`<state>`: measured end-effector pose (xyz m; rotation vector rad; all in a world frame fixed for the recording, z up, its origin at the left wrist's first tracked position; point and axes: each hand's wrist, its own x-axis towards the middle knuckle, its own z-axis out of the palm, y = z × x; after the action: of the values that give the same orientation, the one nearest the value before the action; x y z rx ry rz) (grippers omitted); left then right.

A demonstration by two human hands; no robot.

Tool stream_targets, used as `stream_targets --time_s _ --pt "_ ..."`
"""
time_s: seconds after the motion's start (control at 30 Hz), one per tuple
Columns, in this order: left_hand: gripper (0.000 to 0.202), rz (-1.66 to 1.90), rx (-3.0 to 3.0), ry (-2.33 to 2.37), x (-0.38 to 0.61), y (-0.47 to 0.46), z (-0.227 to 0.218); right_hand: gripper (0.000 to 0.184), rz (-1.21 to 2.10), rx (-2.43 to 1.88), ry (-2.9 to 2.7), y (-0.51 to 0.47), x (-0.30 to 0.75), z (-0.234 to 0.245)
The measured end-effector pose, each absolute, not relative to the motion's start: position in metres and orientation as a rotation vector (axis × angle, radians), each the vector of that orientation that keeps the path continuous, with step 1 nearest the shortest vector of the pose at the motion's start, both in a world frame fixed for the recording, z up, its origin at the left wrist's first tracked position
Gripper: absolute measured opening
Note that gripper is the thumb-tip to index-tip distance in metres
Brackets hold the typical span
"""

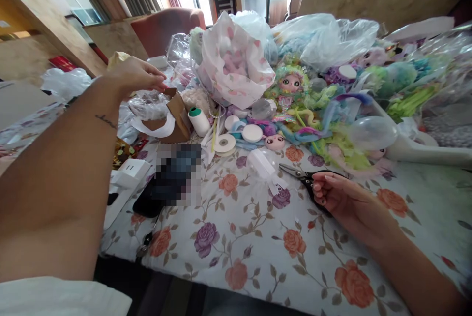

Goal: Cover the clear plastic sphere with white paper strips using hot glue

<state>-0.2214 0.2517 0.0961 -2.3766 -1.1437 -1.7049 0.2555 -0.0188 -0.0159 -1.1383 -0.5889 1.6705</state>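
My left hand (pixel 138 72) reaches over a brown paper bag (pixel 179 117) with a white ribbon handle and clear plastic wrapping (pixel 145 107) inside. Its fingers are bent together and point down; what they hold, if anything, is hidden. My right hand (pixel 337 198) lies low over the table with curled fingers around the black handles of a pair of scissors (pixel 304 176). The scissors' blades point left, slightly apart. Just beyond their tips sits a clear plastic ball (pixel 261 163) with a white piece of ribbon or label.
A thread cone (pixel 199 122), a ribbon spool (pixel 224 144) and a doll head (pixel 275 141) lie mid-table. Behind are a pink-patterned plastic bag (pixel 236 60), a green-haired doll (pixel 290 85) and plush pieces. A phone (pixel 147 198) and white charger (pixel 131 172) lie left.
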Motion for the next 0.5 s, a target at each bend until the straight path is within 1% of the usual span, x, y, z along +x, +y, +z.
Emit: stream_targets --time_s 0.1,0.2,0.23,0.3,0.33,0.4,0.47,0.5 --pt "0.040 -1.385 -2.430 -1.580 -0.219 0.243 0.118 0.027 1.673 -1.168 -0.597 -0.018 0.255 -0.015" --pt "0.052 -1.210 -2.347 -1.812 -0.200 0.222 0.137 0.028 1.673 -1.170 -0.608 -0.018 0.254 -0.014" --pt "0.054 -1.105 -2.220 -1.965 -0.191 0.215 0.141 0.028 1.673 -1.167 -0.610 -0.018 0.254 -0.014" --pt "0.053 -0.927 -2.011 -2.124 -0.171 0.201 0.147 0.026 1.673 -1.157 -0.614 -0.019 0.254 -0.014" --pt "0.052 -0.900 -1.983 -2.121 -0.162 0.195 0.149 0.025 1.672 -1.154 -0.617 -0.019 0.253 -0.014" --pt "0.051 -0.980 -2.048 -2.019 -0.145 0.187 0.153 0.024 1.669 -1.153 -0.628 -0.019 0.252 -0.014" --pt "0.057 -1.120 -2.023 -2.035 -0.128 0.179 0.156 0.023 1.666 -1.153 -0.643 -0.019 0.251 -0.014" --pt "0.060 -1.088 -2.016 -2.048 -0.118 0.174 0.157 0.022 1.664 -1.152 -0.649 -0.019 0.251 -0.014"
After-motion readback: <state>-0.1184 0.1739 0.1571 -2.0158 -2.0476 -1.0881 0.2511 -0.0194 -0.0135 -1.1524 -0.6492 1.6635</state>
